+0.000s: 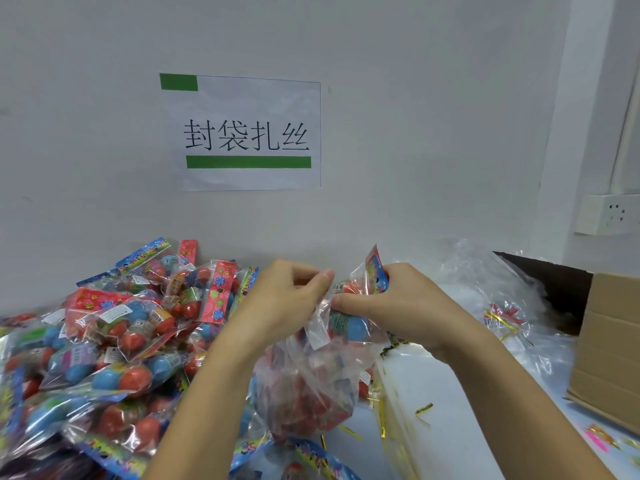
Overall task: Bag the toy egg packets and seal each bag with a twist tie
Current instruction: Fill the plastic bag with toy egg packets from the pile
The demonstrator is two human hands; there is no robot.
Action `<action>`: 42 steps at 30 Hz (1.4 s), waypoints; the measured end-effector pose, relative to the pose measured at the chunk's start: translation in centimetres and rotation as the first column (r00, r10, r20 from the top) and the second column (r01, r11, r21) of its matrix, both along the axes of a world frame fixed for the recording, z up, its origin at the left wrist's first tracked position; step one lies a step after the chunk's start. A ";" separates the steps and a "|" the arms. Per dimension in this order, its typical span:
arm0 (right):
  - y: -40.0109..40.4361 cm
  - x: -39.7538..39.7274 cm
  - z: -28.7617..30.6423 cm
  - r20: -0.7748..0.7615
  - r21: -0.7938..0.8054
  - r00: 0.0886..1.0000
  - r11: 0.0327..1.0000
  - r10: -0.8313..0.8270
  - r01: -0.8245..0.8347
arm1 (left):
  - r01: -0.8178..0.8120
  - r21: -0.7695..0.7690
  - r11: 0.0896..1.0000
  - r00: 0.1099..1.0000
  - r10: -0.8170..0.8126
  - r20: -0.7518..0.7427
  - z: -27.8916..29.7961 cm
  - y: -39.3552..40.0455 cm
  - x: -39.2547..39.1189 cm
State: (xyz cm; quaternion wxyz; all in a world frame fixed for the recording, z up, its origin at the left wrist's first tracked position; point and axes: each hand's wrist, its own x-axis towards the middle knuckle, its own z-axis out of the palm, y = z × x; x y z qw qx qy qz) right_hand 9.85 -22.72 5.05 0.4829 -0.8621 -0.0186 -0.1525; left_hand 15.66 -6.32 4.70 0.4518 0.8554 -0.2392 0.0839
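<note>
Two bare forearms enter from the bottom edge, the left one from about 7 o'clock and the right one from about 5 o'clock. No sleeve, cuff, glove, watch, bracelet or ring shows on either arm. The left hand [284, 299] and the right hand [401, 306] are both uncovered, with slim fingers [323, 278] and short, unpainted nails. Both wrists are bare as well. Above the forearms, the person lies outside the head camera's view, so any clothing worn cannot be told.
</note>
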 end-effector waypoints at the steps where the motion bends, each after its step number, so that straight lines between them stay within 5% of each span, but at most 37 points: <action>1: 0.1 0.0 0.0 -0.004 -0.004 1.000 1.000 0.002 -0.002 | 0.023 -0.004 1.000 1.000 -0.023 -0.002 -0.2 -0.1 0.1; 15: 2.1 -0.4 -0.4 -0.159 -0.053 0.978 0.988 0.138 -0.148 | 0.023 -0.268 0.963 0.953 0.060 0.296 0.4 -1.7 -1.0; 21: 1.1 0.3 -0.8 -0.134 -0.090 0.991 0.996 -0.009 -0.004 | 0.083 -0.292 0.953 0.974 -0.015 0.226 0.1 -1.5 -0.5; 29: -0.5 0.2 -0.4 0.028 -0.063 0.999 0.997 -0.032 0.034 | -0.083 -0.254 0.964 0.991 0.108 0.083 0.0 0.1 0.3; 35: 0.0 0.1 -0.5 0.064 -0.123 0.998 0.992 0.018 -0.010 | -0.183 -0.032 0.983 0.982 0.185 0.050 0.0 -0.1 0.3; 42: 0.5 -0.2 -0.2 0.071 -0.228 0.987 0.965 0.145 -0.125 | -0.237 -0.247 0.939 0.944 0.283 0.168 -0.2 0.2 0.4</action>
